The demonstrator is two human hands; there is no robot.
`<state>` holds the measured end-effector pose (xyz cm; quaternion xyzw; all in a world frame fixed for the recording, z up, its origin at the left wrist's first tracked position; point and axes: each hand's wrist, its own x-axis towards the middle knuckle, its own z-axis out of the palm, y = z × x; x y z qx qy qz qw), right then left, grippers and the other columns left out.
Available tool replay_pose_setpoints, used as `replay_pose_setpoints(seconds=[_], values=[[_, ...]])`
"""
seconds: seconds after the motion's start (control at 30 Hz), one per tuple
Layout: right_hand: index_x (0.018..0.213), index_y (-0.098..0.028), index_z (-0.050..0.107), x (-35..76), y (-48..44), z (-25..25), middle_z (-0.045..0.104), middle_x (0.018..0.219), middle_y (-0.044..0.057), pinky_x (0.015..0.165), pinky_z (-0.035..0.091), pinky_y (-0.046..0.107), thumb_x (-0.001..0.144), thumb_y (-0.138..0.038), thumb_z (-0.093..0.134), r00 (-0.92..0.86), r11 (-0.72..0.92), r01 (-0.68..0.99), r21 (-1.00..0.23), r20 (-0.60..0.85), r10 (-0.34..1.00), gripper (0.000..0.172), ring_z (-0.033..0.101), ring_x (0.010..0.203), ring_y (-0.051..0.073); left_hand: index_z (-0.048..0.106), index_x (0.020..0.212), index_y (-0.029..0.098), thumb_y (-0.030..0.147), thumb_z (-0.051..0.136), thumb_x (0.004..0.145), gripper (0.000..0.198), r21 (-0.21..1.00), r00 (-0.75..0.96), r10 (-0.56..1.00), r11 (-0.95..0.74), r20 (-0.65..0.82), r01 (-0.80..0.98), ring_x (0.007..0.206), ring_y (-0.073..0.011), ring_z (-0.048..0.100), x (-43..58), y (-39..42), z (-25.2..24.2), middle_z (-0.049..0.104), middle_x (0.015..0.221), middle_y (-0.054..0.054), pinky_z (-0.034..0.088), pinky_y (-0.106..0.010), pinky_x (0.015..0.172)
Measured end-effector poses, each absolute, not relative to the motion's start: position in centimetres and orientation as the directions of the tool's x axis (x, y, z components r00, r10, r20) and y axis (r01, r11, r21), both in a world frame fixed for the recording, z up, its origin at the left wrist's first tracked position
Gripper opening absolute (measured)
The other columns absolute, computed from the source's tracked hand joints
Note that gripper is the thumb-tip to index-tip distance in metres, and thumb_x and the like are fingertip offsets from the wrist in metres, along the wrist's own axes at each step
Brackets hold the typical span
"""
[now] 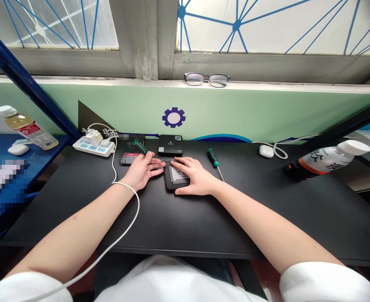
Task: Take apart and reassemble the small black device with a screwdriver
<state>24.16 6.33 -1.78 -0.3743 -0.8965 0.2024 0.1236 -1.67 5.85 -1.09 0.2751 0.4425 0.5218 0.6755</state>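
Observation:
A black device with a pale label area lies on the black desk, in front of me. My right hand rests over its right side, fingers spread. My left hand is at the device's left edge, closed round a green and black screwdriver, whose thin shaft points toward the device's upper left corner. A second green and black screwdriver lies to the right of my right hand. Behind the device sits a black box with a small white label.
A white power strip stands at the back left; its white cable crosses over my left wrist. Earbud case and dark bottle are right. Glasses lie on the ledge; another bottle is left.

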Motion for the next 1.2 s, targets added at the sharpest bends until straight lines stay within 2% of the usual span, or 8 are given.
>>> replay_pose_setpoints(seconds=[0.4,0.8,1.07,1.2], values=[[0.169,-0.024,0.042,24.2,6.4,-2.3,0.040,0.177,0.021,0.129,0.032,0.071,0.078,-0.074,0.085,-0.680,0.640,0.618,-0.457,0.100,0.727,0.113,0.034,0.162,0.048,0.056,0.102,0.020,0.035,0.067,0.109,0.020,0.834,0.074,0.930,0.357,-0.361,-0.422,0.087,-0.0240,0.082,-1.4,5.6,-0.4,0.076,0.081,-0.004,0.065,-0.047,0.093],[0.168,-0.028,0.044,24.3,6.4,-2.5,0.042,0.176,0.019,0.127,0.034,0.074,0.077,-0.074,0.086,-0.679,0.650,0.591,-0.477,0.141,0.721,0.110,0.037,0.161,0.048,0.057,0.102,0.020,0.032,0.066,0.109,0.017,0.828,0.100,0.918,0.389,-0.383,-0.404,0.088,-0.0243,0.083,-1.6,5.5,0.1,0.076,0.081,-0.004,0.065,-0.047,0.092],[0.168,-0.024,0.045,24.1,6.2,-2.2,0.042,0.175,0.021,0.128,0.034,0.073,0.078,-0.071,0.086,-0.656,0.627,0.616,-0.477,0.131,0.743,0.109,0.037,0.161,0.047,0.058,0.102,0.019,0.026,0.059,0.112,0.012,0.795,0.139,0.886,0.460,-0.443,-0.395,0.088,-0.0248,0.083,-1.7,5.4,0.3,0.075,0.079,-0.004,0.066,-0.048,0.091],[0.168,-0.020,0.045,24.0,6.2,-2.2,0.041,0.175,0.022,0.130,0.033,0.070,0.078,-0.069,0.087,-0.652,0.619,0.630,-0.469,0.114,0.750,0.111,0.036,0.162,0.046,0.058,0.101,0.019,0.030,0.068,0.107,0.016,0.805,0.139,0.885,0.464,-0.445,-0.370,0.087,-0.0248,0.082,-1.6,5.3,0.5,0.074,0.081,-0.003,0.067,-0.047,0.088]])
